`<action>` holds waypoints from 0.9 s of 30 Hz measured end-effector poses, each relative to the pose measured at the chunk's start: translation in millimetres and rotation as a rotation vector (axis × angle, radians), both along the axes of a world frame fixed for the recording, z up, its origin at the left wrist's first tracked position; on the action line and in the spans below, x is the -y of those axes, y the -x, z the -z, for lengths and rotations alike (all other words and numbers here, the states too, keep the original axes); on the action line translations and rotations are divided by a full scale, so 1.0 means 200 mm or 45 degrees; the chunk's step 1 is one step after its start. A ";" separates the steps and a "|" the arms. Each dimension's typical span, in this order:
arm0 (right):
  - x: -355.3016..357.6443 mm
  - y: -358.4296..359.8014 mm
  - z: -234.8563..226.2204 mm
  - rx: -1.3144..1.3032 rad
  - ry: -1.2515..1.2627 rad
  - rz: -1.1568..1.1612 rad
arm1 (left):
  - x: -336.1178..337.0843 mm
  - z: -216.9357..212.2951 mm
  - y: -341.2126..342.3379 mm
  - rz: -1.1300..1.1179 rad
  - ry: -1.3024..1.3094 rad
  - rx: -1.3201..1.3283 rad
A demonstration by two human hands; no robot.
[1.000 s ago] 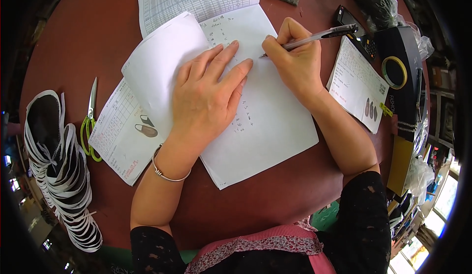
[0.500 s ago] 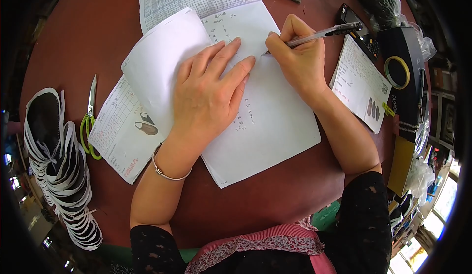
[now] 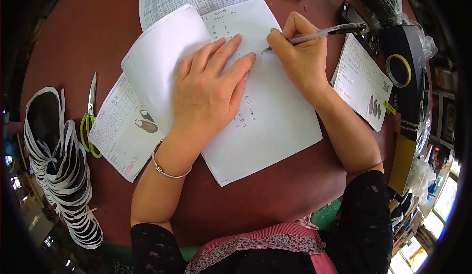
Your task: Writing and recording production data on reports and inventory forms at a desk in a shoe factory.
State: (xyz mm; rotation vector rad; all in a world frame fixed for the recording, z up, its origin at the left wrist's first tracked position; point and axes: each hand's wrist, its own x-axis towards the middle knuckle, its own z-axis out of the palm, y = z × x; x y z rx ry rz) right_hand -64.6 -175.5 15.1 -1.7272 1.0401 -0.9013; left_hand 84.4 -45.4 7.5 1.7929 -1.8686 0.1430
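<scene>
A notebook lies on the table with handwriting in columns on its white page. My left hand rests flat on it, fingers spread, partly over a turned-back page that curls up on the left. Part of the writing is hidden beneath this hand. My right hand grips a clear pen with a black cap end, its tip at the paper just right of my left fingertips. A small fresh mark shows by the tip.
Green-handled scissors and a bundle of black, white-edged pieces lie left. A printed sheet with shoe pictures sticks out under the notebook. Rightward are another sheet, a calculator-like device, a tape roll and a dark box.
My right hand and the pen have shifted slightly up and to the right. A small mark now shows at the pen tip. My left hand has stayed in place.
</scene>
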 end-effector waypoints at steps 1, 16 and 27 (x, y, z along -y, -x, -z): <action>0.00 0.00 0.00 -0.039 0.040 0.005 | 0.00 0.00 0.00 -0.001 0.001 -0.009; 0.07 0.07 0.06 0.104 0.087 -0.032 | -0.01 0.05 -0.01 0.052 0.108 -0.108; 0.08 0.10 0.06 0.058 -0.105 -0.022 | -0.01 0.08 0.02 -0.011 0.218 -0.120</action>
